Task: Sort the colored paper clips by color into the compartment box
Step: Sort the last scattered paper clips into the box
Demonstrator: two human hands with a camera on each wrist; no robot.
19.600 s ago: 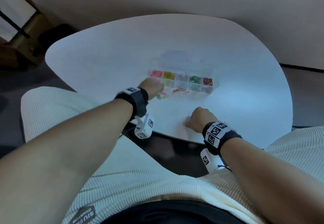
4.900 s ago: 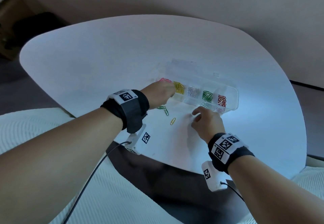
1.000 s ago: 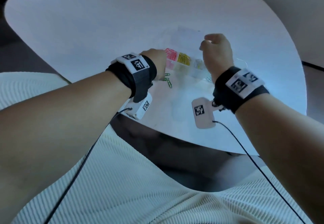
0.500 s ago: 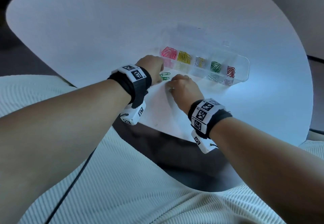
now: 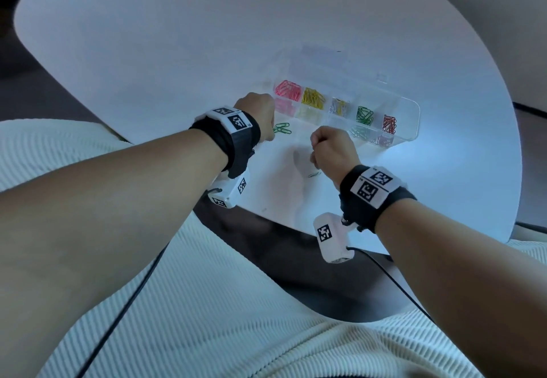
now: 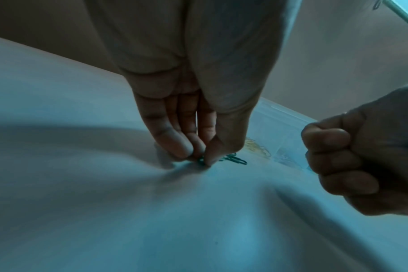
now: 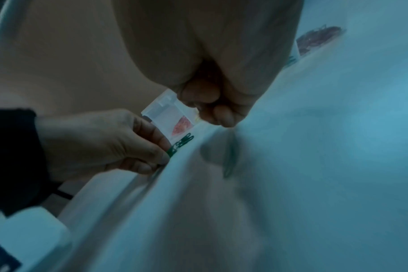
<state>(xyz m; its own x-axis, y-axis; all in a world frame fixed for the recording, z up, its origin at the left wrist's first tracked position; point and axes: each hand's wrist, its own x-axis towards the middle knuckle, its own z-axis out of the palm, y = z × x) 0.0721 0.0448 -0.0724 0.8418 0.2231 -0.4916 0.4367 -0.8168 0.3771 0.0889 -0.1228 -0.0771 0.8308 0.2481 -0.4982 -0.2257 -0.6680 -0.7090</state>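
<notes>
my left hand (image 5: 258,116) is right on the green clips (image 5: 282,129), thumb and fingertips pinching the near one where it lies on the counter (image 5: 177,52), long axis running rightward toward the compartment box (image 5: 410,117) just beyond; my right hand (image 5: 333,148) hangs curled in a fist, nothing visibly in it, between me and the green compartment, with one more green clip (image 5: 314,174) under it

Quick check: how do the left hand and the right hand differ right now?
The left hand is down at the table, its fingertips pinching the loose green clips; the right hand is a closed fist raised off the surface. The left hand sits at the pink end of the compartment box; the right hand is in front of its middle. Both wear black wristbands with markers.
</notes>
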